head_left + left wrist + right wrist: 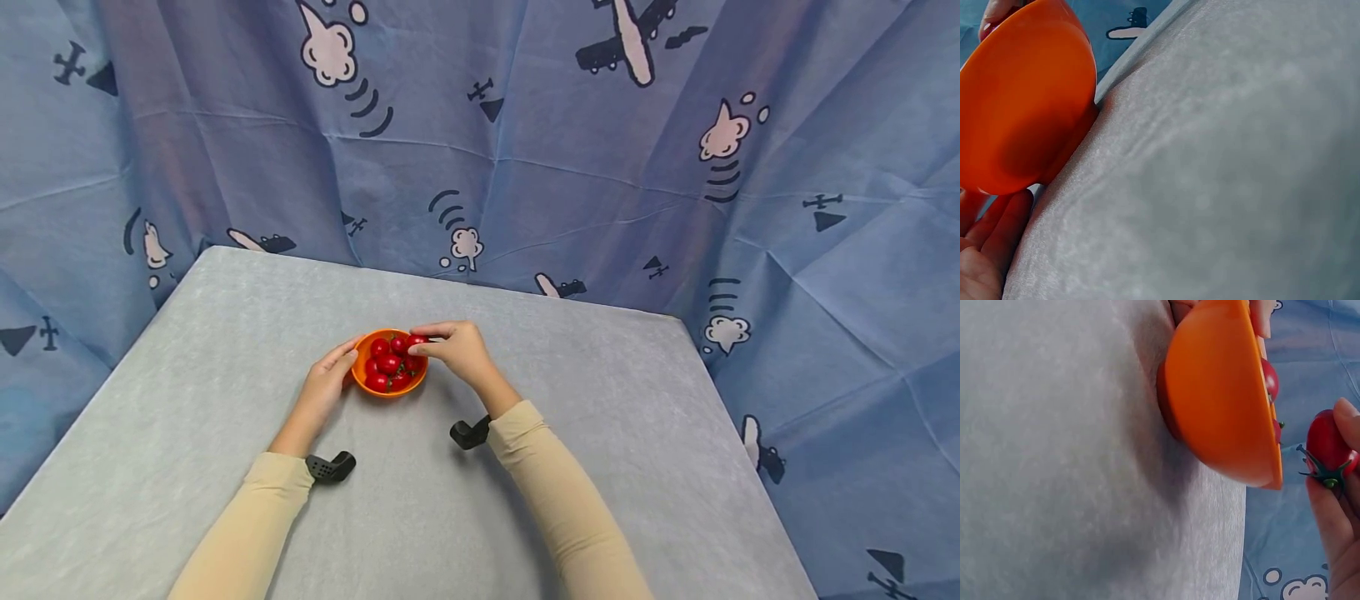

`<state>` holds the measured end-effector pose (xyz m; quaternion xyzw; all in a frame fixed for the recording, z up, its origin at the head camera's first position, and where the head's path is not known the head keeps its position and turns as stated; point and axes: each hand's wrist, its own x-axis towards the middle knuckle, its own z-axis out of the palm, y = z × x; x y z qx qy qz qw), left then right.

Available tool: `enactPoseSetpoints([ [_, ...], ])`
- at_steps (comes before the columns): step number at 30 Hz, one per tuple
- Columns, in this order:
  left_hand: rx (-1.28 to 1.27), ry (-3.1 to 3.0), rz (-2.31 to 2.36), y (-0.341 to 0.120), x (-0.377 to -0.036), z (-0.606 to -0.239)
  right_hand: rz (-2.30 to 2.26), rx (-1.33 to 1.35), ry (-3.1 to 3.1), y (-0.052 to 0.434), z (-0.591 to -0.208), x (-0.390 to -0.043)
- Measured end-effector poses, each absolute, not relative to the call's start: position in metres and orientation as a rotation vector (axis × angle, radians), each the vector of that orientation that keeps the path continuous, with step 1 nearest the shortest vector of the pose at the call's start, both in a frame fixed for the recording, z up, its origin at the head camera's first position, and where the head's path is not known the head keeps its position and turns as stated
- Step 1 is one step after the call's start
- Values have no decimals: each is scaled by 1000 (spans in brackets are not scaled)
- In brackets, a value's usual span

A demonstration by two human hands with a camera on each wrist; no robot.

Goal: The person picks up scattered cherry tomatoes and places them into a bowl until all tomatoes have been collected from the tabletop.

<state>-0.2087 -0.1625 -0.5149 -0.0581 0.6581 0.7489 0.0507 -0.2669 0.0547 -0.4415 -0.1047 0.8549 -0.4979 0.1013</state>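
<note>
An orange bowl point(365, 382) with several red cherry tomatoes point(387, 363) sits on the grey table point(225, 350). My left hand point(330, 375) rests against the bowl's left side with straight fingers; in the left wrist view the bowl point(1019, 106) fills the upper left above my fingers point(997, 231). My right hand point(450, 343) pinches one cherry tomato point(417, 341) at the bowl's right rim. The right wrist view shows that tomato point(1327, 447), green stem down, held just beside the bowl point(1222, 394).
A blue curtain point(570, 150) printed with planes and clouds hangs behind and beside the table. The table's grey cloth stretches wide on every side of the bowl. Black wrist camera mounts point(330, 467) sit by my beige sleeves.
</note>
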Motion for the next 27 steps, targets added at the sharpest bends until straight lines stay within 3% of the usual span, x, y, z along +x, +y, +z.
enactPoseSetpoints([
  [27, -135, 2023, 2278, -163, -207, -514, -1433, -405, 2514, 26, -441, -257],
])
